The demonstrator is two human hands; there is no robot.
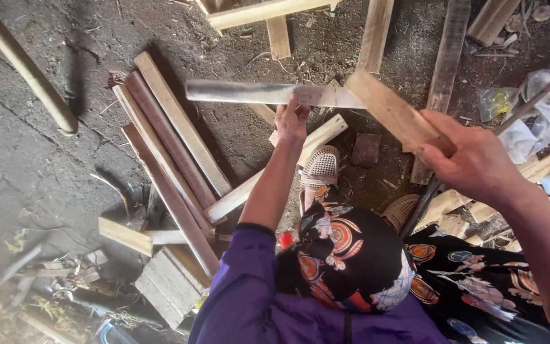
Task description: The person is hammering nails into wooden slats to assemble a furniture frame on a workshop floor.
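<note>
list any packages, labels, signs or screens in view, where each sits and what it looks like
Clear plastic bag: on the ground at the right edge, crumpled, whitish and see-through.
Small plastic wrapper: left of the bag, crumpled, clear with a yellow-green tint.
No labels, signs or screens show.

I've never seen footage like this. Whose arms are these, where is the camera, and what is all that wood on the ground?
There is no machine here: a person wears a camera on the head, looking down. The left hand pinches a long flat blade. The right hand closes its grip on a pale wooden slat, which meets the blade's end. Below are patterned trousers and sandals. On the dirt floor lie a bundle of long wooden strips and scattered offcuts.
</note>
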